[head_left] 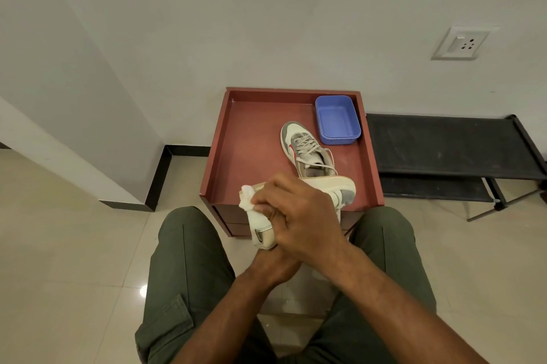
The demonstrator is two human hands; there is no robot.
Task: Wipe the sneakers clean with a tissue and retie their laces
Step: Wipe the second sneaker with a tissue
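One white and grey sneaker [307,150] with a red stripe stands on the red-brown table [245,141], its laces loose. I hold the second sneaker [337,187] on its side over the table's near edge, above my lap. My right hand [296,215] lies over it and pinches a crumpled white tissue [247,199] against the shoe's left end. My left hand [273,263] comes up from below and grips the shoe. The right hand hides most of the left hand's fingers.
A blue plastic tub [337,120] sits at the table's back right corner, beside the standing sneaker. A black low rack [450,147] stands to the right against the wall. My knees in green trousers flank the table on the tiled floor.
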